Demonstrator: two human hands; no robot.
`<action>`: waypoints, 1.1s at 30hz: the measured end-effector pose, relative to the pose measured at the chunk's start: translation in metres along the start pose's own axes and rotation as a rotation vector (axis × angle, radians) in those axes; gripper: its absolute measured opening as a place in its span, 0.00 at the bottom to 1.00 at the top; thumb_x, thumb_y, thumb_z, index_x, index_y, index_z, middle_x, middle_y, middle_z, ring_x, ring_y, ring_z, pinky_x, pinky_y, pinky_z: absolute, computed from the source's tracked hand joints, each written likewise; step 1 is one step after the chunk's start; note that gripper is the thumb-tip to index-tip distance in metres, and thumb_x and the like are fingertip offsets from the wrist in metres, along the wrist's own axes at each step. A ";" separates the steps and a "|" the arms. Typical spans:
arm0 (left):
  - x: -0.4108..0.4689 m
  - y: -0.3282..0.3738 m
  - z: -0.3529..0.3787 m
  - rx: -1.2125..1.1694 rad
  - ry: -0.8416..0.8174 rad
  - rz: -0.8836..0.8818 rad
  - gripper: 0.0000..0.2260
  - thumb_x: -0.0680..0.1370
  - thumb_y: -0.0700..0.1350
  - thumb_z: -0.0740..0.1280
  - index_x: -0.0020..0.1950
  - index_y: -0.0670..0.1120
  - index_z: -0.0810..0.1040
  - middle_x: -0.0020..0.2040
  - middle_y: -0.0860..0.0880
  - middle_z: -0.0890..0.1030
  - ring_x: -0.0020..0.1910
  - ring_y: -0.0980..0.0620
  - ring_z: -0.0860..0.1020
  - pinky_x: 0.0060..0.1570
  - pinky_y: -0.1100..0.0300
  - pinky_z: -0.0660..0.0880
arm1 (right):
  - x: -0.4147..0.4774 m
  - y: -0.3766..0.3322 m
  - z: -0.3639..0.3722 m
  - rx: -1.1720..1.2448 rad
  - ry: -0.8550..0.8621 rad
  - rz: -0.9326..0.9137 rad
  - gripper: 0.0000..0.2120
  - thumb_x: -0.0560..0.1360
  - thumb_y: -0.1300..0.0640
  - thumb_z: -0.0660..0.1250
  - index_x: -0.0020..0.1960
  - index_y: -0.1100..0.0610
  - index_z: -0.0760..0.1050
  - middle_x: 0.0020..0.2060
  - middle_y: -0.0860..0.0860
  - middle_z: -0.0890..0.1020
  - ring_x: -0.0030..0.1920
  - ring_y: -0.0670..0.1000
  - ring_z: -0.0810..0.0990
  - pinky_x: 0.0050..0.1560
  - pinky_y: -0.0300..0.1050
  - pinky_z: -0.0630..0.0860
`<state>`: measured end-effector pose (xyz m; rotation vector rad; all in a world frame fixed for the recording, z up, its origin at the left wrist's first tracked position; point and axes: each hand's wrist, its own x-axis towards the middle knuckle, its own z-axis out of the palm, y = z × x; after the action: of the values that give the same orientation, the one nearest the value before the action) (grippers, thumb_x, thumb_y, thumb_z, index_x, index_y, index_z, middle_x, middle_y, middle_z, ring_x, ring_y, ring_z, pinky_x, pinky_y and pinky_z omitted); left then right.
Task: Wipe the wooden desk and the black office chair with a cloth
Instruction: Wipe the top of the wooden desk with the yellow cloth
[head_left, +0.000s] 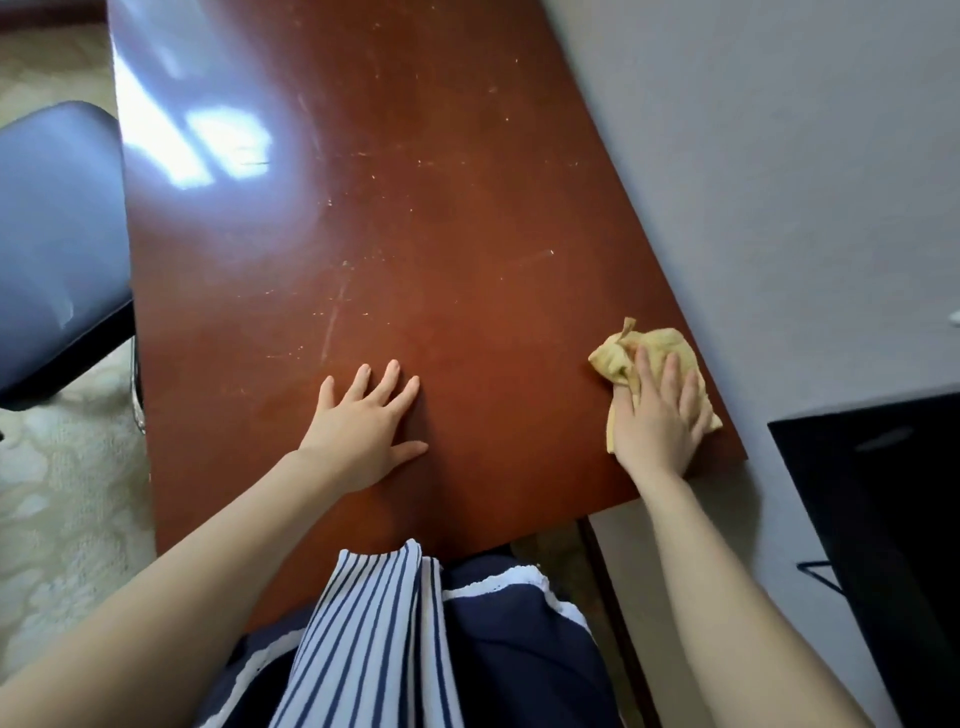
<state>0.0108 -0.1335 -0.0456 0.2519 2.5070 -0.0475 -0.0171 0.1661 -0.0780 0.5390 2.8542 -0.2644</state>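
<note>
The reddish-brown wooden desk (374, 234) fills the middle of the view, its top scratched and glossy. A crumpled yellow cloth (631, 345) lies near the desk's right edge, close to the near right corner. My right hand (657, 415) presses flat on the cloth, fingers spread over it. My left hand (363, 423) rests palm-down on the bare desk top with fingers apart, holding nothing. The black office chair (57, 244) stands at the left, its seat beside the desk's left edge.
A grey wall (779, 182) runs along the desk's right edge. A black box-like object (883, 519) stands at the lower right by the wall. Patterned cream carpet (62, 493) covers the floor at left. My striped top and dark shorts are at the desk's near edge.
</note>
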 end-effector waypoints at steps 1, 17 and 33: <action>0.001 -0.001 -0.003 -0.009 -0.025 0.002 0.34 0.78 0.66 0.51 0.78 0.53 0.41 0.79 0.50 0.43 0.77 0.44 0.46 0.71 0.40 0.48 | 0.011 -0.009 -0.001 0.018 -0.010 0.034 0.25 0.80 0.41 0.48 0.76 0.39 0.46 0.77 0.47 0.47 0.77 0.52 0.42 0.74 0.57 0.40; 0.003 0.001 -0.008 -0.002 -0.027 0.003 0.32 0.80 0.62 0.53 0.78 0.54 0.42 0.79 0.50 0.43 0.77 0.44 0.47 0.72 0.48 0.54 | 0.009 -0.136 0.020 -0.022 -0.118 -0.415 0.26 0.80 0.42 0.51 0.76 0.38 0.47 0.77 0.48 0.46 0.76 0.55 0.41 0.72 0.61 0.37; 0.001 -0.003 -0.002 -0.083 -0.024 0.016 0.32 0.79 0.62 0.54 0.78 0.55 0.41 0.78 0.53 0.41 0.77 0.46 0.44 0.71 0.50 0.58 | -0.024 0.018 0.001 -0.094 0.057 -0.125 0.26 0.80 0.44 0.54 0.76 0.45 0.53 0.76 0.49 0.57 0.76 0.51 0.51 0.75 0.50 0.48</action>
<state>0.0081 -0.1365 -0.0443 0.2361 2.4759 0.0600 0.0117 0.1744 -0.0755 0.3556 2.9426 -0.1365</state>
